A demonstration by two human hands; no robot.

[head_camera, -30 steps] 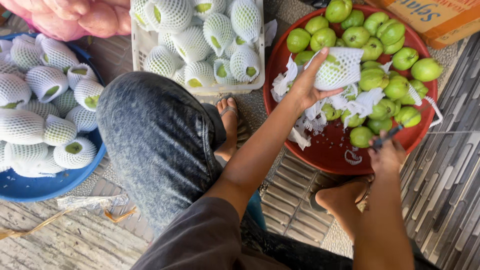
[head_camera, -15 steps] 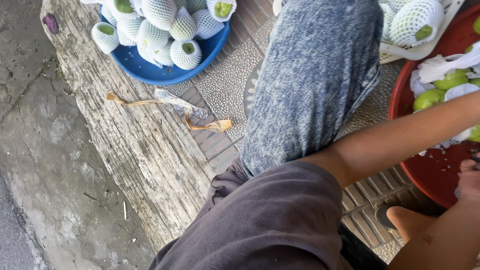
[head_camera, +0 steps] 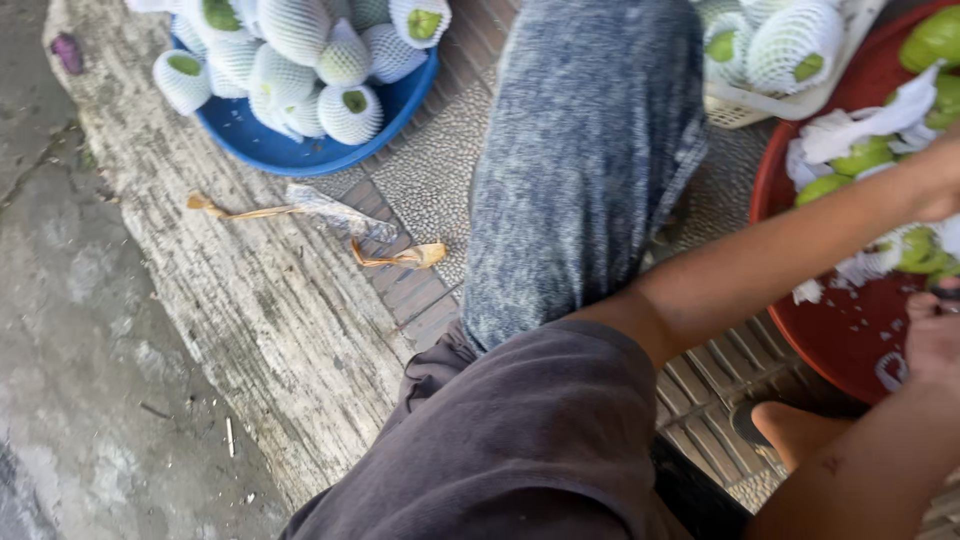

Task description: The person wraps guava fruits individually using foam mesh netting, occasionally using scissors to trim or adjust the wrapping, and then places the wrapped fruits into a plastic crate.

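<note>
My left hand (head_camera: 938, 178) reaches right over a red basin (head_camera: 845, 345) and is cut off by the frame edge, so I cannot see what it holds. My right hand (head_camera: 932, 340) hovers low over the same basin, fingers curled round a dark tool (head_camera: 946, 294) that shows only as a sliver. Green fruits (head_camera: 848, 160) and white foam net scraps (head_camera: 862, 122) lie in the basin. A blue basin (head_camera: 290, 155) at the top left is heaped with fruits wrapped in white foam net (head_camera: 350, 108).
My knee in grey mottled trousers (head_camera: 590, 150) rises between the two basins. A white crate (head_camera: 795, 103) of netted fruits stands at the top. Dry straw scraps (head_camera: 400, 257) lie on the tiles beside a worn concrete kerb (head_camera: 250, 330). My bare foot (head_camera: 800, 430) rests near the red basin.
The view has swung left and down, away from the red basin. The netted fruit in my left hand has gone out of sight, and the kerb and blue basin now fill the left.
</note>
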